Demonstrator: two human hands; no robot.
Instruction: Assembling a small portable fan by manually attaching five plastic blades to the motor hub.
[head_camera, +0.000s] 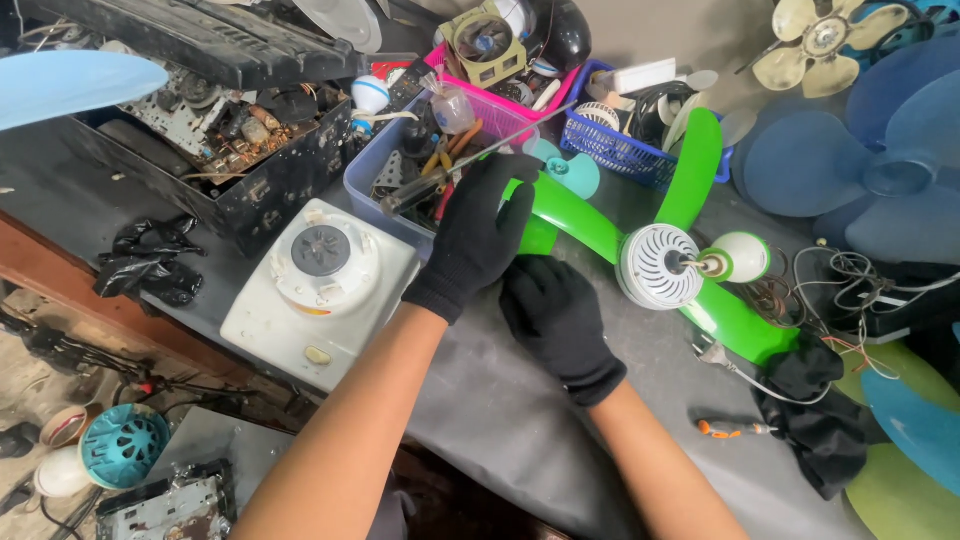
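Note:
My left hand (475, 238), in a black glove, grips a screwdriver (425, 188) by its black handle. The long shaft points up and to the right over a clear plastic bin (372, 168) of tools. My right hand (556, 318), also gloved, rests low on the grey table (520, 410) with curled fingers. It sits just under my left hand, at the near end of a green fan blade (578, 215). Whether it grips the blade is hidden. The blade set carries a white slotted hub (655, 265) with a white and green cap (742, 256) on its shaft.
A white appliance base (320, 290) stands to the left. An open black electronics chassis (225, 135) is behind it. Pink (505, 112) and blue (612, 150) baskets hold parts. Blue fan blades (860, 170), a black cloth (822, 425) and a small orange screwdriver (735, 429) lie to the right.

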